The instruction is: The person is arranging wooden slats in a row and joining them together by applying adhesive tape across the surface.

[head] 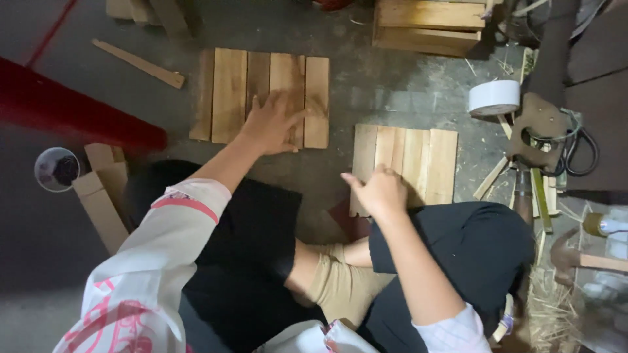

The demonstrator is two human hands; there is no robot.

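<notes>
2 slat panels on the floor (392, 85)
Left hand (271, 124), fingers spread, steadies the far panel (229, 91); right hand (379, 191), fingers curled, rests on the near panel (425, 160).

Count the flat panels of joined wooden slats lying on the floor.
2. One slat panel lies under the left hand; the other slat panel lies by the right hand. More could be hidden.

No labels, signs or screens show. Folded tan cardboard pieces (103, 196) lie on the floor at the left, beside a round clear lid (57, 169).
</notes>
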